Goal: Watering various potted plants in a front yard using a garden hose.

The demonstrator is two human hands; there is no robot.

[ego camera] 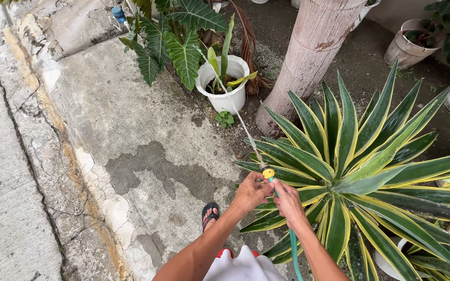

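White cloth [243, 266] shows at the bottom edge, with a foot in a black sandal [210, 215] on the cracked concrete [105, 156] just left of it. Both hands sit close together, each clamped on the green hose [294, 252]: the left hand [251, 191] grips near the yellow nozzle [268, 172], the right hand [288, 200] wraps the hose just behind. Right of the hands spreads a large agave [360, 171] with yellow-edged leaves. From the nozzle 1 thin jet of water [238, 117] runs up and left into a white pot [224, 83] holding a small plant. Beside that pot rises a palm trunk [313, 52]; broad dark leaves [178, 41] stand behind the pot, and a beige pot [404, 49] leans at the far right
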